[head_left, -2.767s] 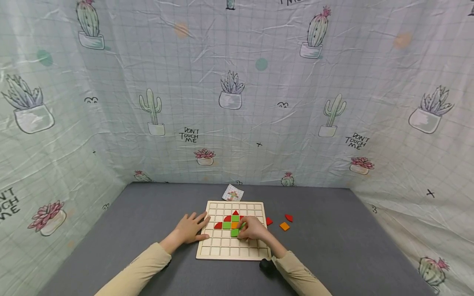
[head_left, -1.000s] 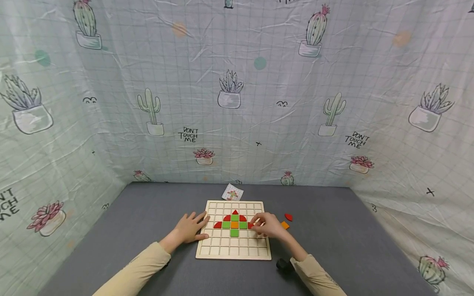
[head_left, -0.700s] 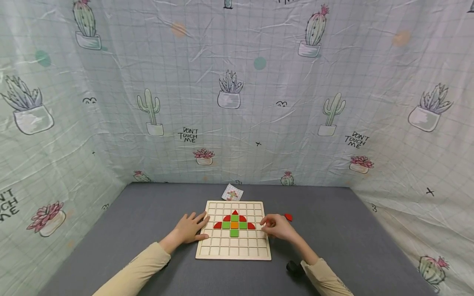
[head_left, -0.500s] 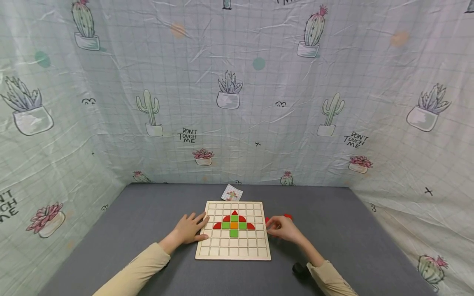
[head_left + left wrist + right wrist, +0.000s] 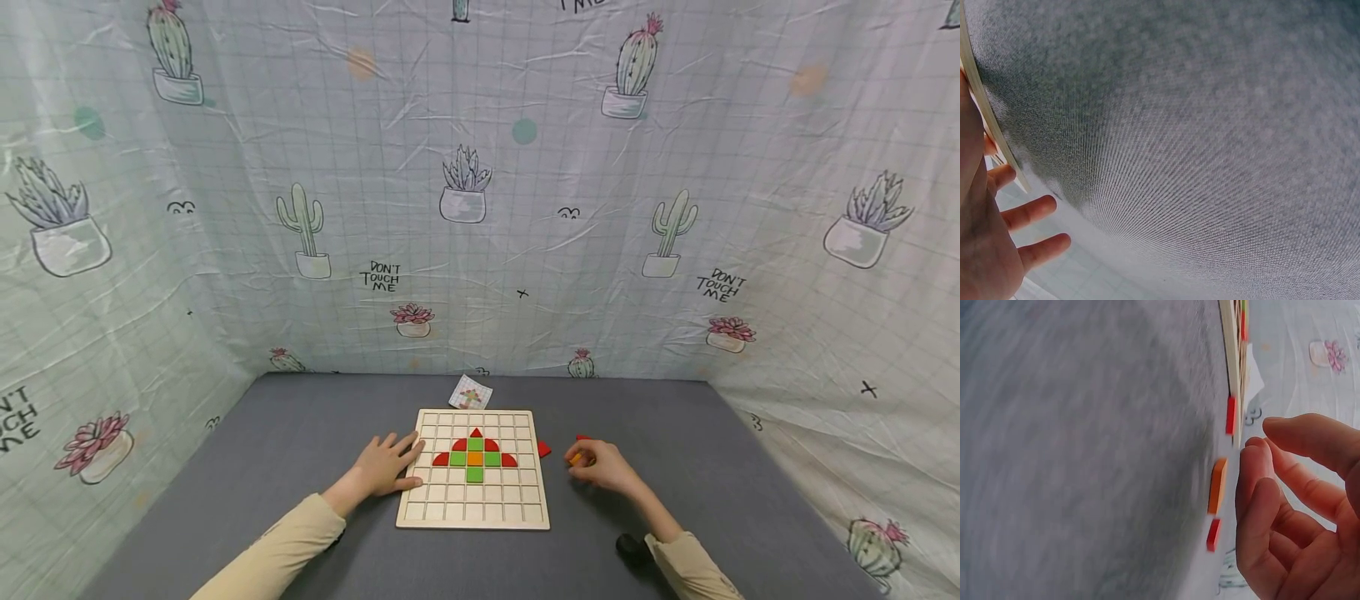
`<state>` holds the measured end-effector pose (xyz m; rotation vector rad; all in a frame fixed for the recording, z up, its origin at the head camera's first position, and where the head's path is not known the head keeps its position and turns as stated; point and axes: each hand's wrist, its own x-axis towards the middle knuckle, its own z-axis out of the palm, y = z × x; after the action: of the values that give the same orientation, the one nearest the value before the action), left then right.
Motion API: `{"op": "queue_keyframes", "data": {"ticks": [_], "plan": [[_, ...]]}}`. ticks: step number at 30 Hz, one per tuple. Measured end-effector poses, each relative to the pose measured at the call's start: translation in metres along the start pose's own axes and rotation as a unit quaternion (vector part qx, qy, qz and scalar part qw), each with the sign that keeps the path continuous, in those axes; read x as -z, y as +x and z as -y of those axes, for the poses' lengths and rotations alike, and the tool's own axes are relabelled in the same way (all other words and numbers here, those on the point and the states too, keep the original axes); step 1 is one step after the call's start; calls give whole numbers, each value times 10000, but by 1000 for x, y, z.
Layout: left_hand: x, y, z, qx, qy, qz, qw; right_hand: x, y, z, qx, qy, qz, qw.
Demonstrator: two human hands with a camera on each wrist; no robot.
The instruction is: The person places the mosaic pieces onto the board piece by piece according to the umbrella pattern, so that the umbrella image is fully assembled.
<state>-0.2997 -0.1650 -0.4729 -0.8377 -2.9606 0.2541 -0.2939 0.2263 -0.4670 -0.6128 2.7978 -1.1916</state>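
Note:
A wooden grid board [image 5: 450, 512] lies on the grey table, with a pattern of red, green and orange tiles set in its squares. My left hand [image 5: 381, 465] rests spread at the board's left edge, fingers straight; its fingers [image 5: 1030, 212] show beside the board's edge in the left wrist view. Right of the board, my right hand [image 5: 604, 467] is over an orange square tile [image 5: 576, 458]. In the right wrist view, the orange tile [image 5: 1217, 485] lies on the table, and the bent thumb and fingers [image 5: 1310, 437] are apart with nothing between them.
One red tile [image 5: 543, 449] lies at the board's right edge. Another red tile [image 5: 582, 437] is partly hidden behind my right hand. A pattern card [image 5: 471, 392] lies beyond the board. A cactus-print curtain [image 5: 480, 250] surrounds the table.
My right hand has set a red piece at the pattern's right end, then moved right, off the board, to the orange tile. My left hand stays in place.

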Motion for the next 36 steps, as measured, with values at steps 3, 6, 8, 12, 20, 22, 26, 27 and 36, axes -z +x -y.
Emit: {"op": "queue_keyframes", "data": {"ticks": [3, 6, 8, 12, 20, 22, 26, 27, 36], "plan": [[-1, 0, 0, 17, 21, 12, 10000, 5, -2, -4, -63, -39, 1, 10000], [-2, 0, 1, 30, 12, 23, 10000, 8, -2, -8, -155, -4, 39, 9999], [-2, 0, 1, 31, -16, 20, 10000, 11, -1, -11, -222, 48, 98, 9997], [-1, -1, 1, 1, -83, -10, 10000, 14, 2, -16, -305, 73, 196, 9993], [0, -2, 1, -12, -74, 20, 10000, 17, 10, -21, -483, -319, 282, 9979], [-1, -1, 1, -3, -39, 36, 10000, 17, 11, -22, -543, -394, 278, 9974], [-3, 0, 1, 13, -20, 51, 10000, 17, 12, -21, -632, -492, 269, 9964], [-4, 0, 1, 21, -20, 56, 10000, 17, 13, -21, -646, -503, 270, 9963], [0, 0, 0, 21, -114, 39, 9999, 16, 15, -22, -788, -533, 316, 9950]]}}
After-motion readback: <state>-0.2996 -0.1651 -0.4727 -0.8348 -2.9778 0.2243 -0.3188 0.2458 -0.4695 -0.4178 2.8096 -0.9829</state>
